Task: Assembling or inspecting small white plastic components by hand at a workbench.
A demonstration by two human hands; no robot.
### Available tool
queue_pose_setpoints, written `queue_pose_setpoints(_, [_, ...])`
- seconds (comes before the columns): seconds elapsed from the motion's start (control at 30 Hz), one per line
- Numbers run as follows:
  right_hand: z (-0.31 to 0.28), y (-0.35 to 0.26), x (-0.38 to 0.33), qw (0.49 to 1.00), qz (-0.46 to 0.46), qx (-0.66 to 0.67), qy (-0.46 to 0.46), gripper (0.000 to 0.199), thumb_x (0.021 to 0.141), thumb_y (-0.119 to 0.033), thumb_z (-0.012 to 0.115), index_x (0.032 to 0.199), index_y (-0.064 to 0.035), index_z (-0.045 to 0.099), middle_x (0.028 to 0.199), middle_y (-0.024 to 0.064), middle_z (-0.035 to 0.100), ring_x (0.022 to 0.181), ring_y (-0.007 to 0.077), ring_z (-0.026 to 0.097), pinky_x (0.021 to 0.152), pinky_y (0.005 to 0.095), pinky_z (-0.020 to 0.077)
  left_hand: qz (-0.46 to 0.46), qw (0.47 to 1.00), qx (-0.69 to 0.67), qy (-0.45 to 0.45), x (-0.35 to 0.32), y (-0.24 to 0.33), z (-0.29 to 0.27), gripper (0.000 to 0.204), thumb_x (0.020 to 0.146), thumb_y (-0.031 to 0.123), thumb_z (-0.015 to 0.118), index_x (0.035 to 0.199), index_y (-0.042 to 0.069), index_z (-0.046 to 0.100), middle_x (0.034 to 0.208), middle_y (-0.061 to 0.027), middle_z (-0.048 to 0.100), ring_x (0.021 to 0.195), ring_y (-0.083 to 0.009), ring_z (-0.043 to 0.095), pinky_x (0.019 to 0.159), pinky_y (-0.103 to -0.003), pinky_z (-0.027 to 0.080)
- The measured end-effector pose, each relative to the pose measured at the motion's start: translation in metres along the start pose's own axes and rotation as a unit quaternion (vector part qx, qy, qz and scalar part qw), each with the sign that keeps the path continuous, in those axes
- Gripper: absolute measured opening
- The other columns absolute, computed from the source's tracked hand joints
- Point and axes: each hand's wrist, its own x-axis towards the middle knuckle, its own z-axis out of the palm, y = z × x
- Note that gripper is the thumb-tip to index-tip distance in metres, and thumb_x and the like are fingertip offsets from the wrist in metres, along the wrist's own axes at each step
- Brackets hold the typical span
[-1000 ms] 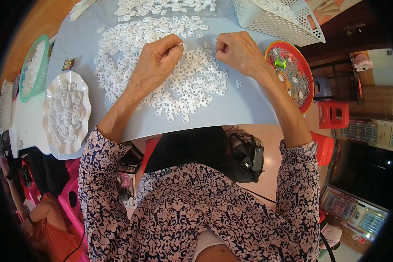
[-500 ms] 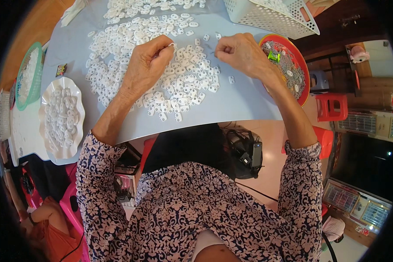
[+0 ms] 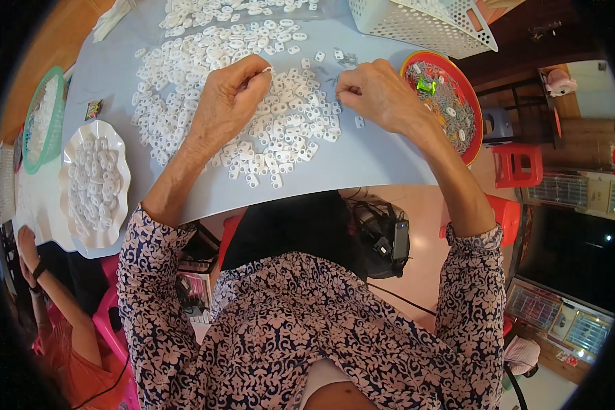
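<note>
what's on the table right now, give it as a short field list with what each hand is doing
surface: pale blue table
left hand: pinches one small white piece at its fingertips, over the heap
right hand: closed, fingertips at the table beside the heap; what it holds is too small to tell
heap: small white plastic pieces spread across the table
left side: white scalloped dish holding more white pieces; green basket
right side: red bowl of small metal parts
far edge: white perforated basket

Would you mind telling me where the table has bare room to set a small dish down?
Bare table runs along the near edge, below the right hand and beside the red bowl. The middle is crowded with white pieces around the left hand; the white plate fills the left edge.
</note>
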Motion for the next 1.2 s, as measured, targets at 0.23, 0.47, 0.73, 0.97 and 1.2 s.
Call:
queue_pose_setpoints(0.23, [0.009,-0.005,0.0,0.993,-0.049,-0.106,0.031,0.008,0.075,-0.006,0.061,0.076,0.0016,0.064,0.066,0.018,0.061,0.062,0.034,0.061,0.059,0.0394,0.0478,-0.002,1.0,0.006,-0.013,0.0,0.001,-0.002,0.011,0.087,0.008,0.051,0.084,-0.001,0.058,0.064,0.0037,0.045,0.06,-0.0039,0.039,0.053,-0.021,0.034])
queue_pose_setpoints(0.47, [0.01,-0.018,0.01,0.986,-0.043,0.13,0.097,0.007,0.07,-0.003,0.064,0.074,0.0027,0.062,0.066,0.0219,0.061,0.06,0.0317,0.063,0.058,0.0362,0.051,-0.04,0.997,-0.061,-0.002,-0.001,0.005,-0.004,0.015,0.087,0.012,0.05,0.082,0.001,0.06,0.065,0.0017,0.051,0.061,-0.0049,0.044,0.056,-0.022,0.036])
queue_pose_setpoints(0.73, [0.043,-0.03,0.049,0.834,-0.025,0.542,0.106,0.014,0.085,-0.004,0.061,0.097,0.0031,0.066,0.076,0.0023,0.062,0.068,0.0068,0.054,0.064,0.021,0.0448,-0.045,0.987,-0.155,-0.006,0.007,-0.004,-0.009,0.019,0.088,0.015,0.051,0.076,0.003,0.06,0.067,0.0013,0.055,0.064,-0.0044,0.046,0.058,-0.021,0.035])
queue_pose_setpoints(0.97, [0.061,-0.03,0.057,0.805,-0.077,0.574,0.129,0.014,0.088,-0.008,0.062,0.1,0.0002,0.062,0.085,0.0014,0.063,0.075,0.0068,0.055,0.069,0.0206,0.0452,-0.042,0.994,-0.101,-0.005,0.005,0.002,-0.007,0.017,0.089,0.013,0.05,0.077,0.003,0.058,0.064,0.0022,0.051,0.06,-0.004,0.043,0.054,-0.021,0.034])
queue_pose_setpoints(1.2, [0.062,-0.032,0.056,0.799,-0.097,0.579,0.13,0.017,0.089,-0.008,0.061,0.105,-0.0014,0.058,0.092,0.0016,0.063,0.08,0.0071,0.056,0.075,0.0217,0.0472,-0.033,0.996,-0.08,0.0,0.005,0.0,-0.008,0.018,0.089,0.013,0.05,0.076,0.003,0.057,0.063,0.0023,0.05,0.058,-0.0039,0.042,0.052,-0.022,0.034])
